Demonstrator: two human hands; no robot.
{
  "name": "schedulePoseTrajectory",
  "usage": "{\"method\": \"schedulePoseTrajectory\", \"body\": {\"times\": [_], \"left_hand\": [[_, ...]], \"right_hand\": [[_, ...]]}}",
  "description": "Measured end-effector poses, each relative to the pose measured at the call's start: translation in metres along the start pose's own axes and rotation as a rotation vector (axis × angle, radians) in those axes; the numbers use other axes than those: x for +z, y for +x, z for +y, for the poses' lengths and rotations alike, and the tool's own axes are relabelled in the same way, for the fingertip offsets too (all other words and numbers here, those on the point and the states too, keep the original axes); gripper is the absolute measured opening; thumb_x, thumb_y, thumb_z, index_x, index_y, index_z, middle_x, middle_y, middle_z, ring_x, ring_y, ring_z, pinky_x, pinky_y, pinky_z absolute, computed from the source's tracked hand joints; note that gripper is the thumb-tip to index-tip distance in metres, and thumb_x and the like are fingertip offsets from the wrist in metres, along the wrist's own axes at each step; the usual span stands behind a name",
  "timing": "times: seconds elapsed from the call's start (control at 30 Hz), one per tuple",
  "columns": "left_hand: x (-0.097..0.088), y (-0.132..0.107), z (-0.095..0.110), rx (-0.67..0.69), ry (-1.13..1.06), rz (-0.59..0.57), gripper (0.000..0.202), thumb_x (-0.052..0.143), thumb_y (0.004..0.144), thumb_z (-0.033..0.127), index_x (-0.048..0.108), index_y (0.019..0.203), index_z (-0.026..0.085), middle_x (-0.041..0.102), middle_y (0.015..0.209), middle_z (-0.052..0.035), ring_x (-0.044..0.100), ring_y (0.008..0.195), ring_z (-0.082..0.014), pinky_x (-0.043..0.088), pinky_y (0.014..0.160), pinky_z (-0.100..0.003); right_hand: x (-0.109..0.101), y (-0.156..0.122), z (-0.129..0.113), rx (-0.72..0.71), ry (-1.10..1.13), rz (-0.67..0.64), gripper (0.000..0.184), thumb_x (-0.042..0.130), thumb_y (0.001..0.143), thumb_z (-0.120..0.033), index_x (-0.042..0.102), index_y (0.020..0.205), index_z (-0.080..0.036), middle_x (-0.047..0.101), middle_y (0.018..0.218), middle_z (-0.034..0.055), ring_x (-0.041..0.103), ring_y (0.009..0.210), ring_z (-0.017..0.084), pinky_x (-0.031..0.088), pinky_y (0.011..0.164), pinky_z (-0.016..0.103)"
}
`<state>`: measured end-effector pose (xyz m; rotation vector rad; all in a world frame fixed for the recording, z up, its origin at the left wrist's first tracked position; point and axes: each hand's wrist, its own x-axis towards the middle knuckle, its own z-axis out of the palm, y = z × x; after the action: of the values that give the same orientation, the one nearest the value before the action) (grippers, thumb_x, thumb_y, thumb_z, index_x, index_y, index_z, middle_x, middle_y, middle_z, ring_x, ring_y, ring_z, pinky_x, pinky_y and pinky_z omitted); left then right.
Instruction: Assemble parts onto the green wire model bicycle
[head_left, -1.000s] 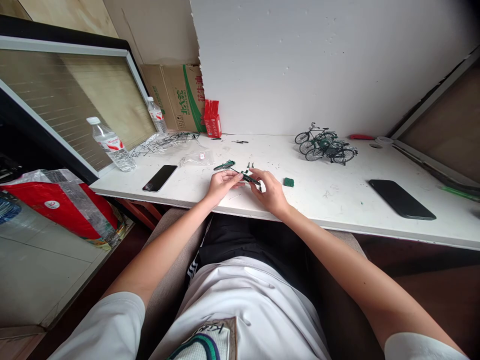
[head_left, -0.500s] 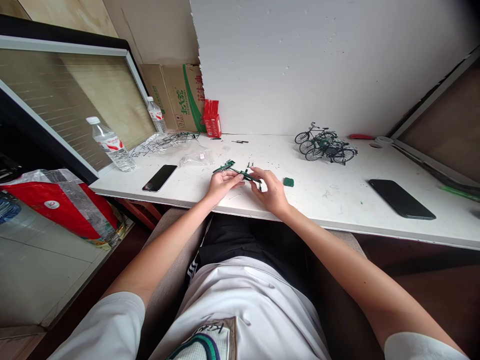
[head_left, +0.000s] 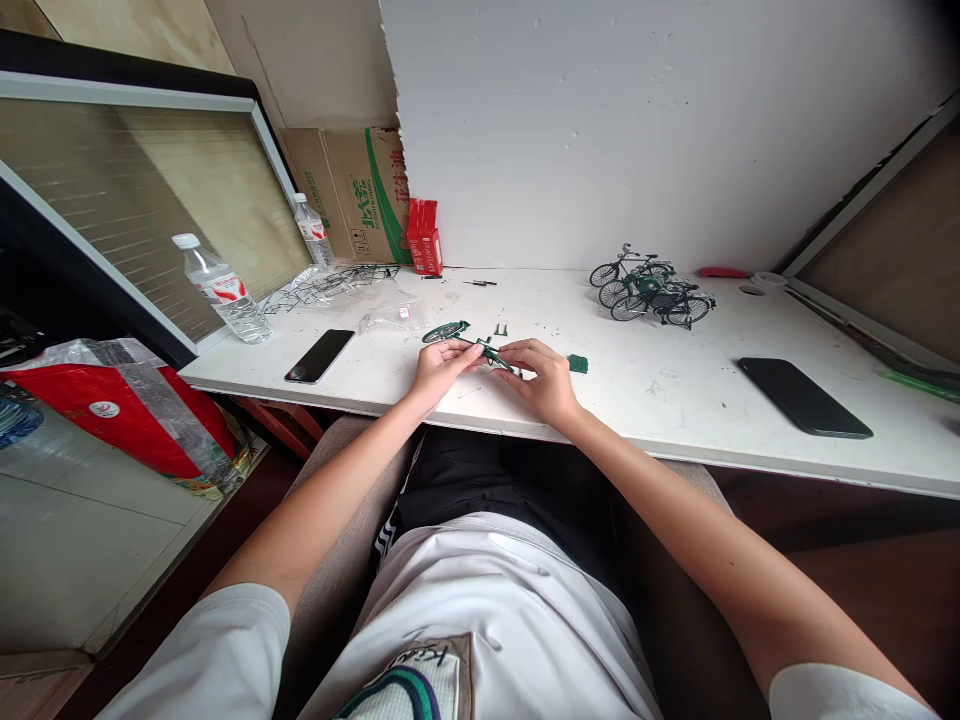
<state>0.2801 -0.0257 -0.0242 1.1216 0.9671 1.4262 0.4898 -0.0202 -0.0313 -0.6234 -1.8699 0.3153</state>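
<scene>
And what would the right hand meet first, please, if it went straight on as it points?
Likely the green bicycle model at its fingertips, then the left hand, though depth is unclear.

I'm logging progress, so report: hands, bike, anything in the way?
Left hand gripping bike, wheel jutting beyond. Right hand at its other end, grip unclear. Closest clutter: green block by right hand, small parts beyond.
</scene>
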Motion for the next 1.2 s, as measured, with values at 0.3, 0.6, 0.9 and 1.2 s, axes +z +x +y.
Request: {"method": "schedulePoseTrajectory", "body": {"times": [0.3, 0.6, 0.9, 1.2], "left_hand": [[-0.001, 0.0, -0.001, 0.006, -0.044, -0.031, 0.053, 0.102, 0.063, 0.041, 0.072, 0.097, 0.013, 0.08, 0.097, -0.0091, 0.079, 0.094, -0.0236, 0.063, 0.095, -0.042], [-0.003, 0.002, -0.003, 0.02, -0.015, -0.048, 0.059, 0.102, 0.064, 0.044, 0.069, 0.103, 0.014, 0.081, 0.103, -0.0111, 0.08, 0.091, -0.0252, 0.063, 0.093, -0.044], [-0.002, 0.001, -0.004, 0.062, 0.057, -0.007, 0.059, 0.102, 0.06, 0.045, 0.067, 0.096, 0.015, 0.08, 0.097, -0.0097, 0.079, 0.086, -0.0236, 0.062, 0.084, -0.038], [-0.002, 0.004, -0.01, 0.153, 0.171, 0.011, 0.058, 0.104, 0.056, 0.041, 0.066, 0.091, 0.017, 0.077, 0.09, -0.0063, 0.076, 0.082, -0.0199, 0.059, 0.079, -0.032]], "right_hand": [[0.0, 0.0, 0.004, 0.007, -0.021, 0.025, 0.021, 0.071, 0.102, -0.041, 0.082, 0.11, -0.025, 0.078, 0.11, 0.0109, 0.078, 0.099, 0.027, 0.072, 0.082, 0.047], [0.0, 0.001, 0.001, -0.042, -0.12, 0.051, 0.018, 0.067, 0.104, -0.038, 0.08, 0.11, -0.027, 0.081, 0.101, 0.0079, 0.076, 0.096, 0.028, 0.067, 0.088, 0.05], [0.0, -0.001, 0.001, -0.05, -0.091, -0.024, 0.033, 0.074, 0.098, -0.053, 0.082, 0.113, -0.025, 0.082, 0.105, 0.0095, 0.078, 0.09, 0.026, 0.067, 0.078, 0.041], [-0.001, -0.002, 0.002, -0.092, -0.135, -0.025, 0.027, 0.081, 0.094, -0.048, 0.081, 0.105, -0.022, 0.081, 0.098, 0.0097, 0.074, 0.079, 0.023, 0.063, 0.073, 0.037]]}}
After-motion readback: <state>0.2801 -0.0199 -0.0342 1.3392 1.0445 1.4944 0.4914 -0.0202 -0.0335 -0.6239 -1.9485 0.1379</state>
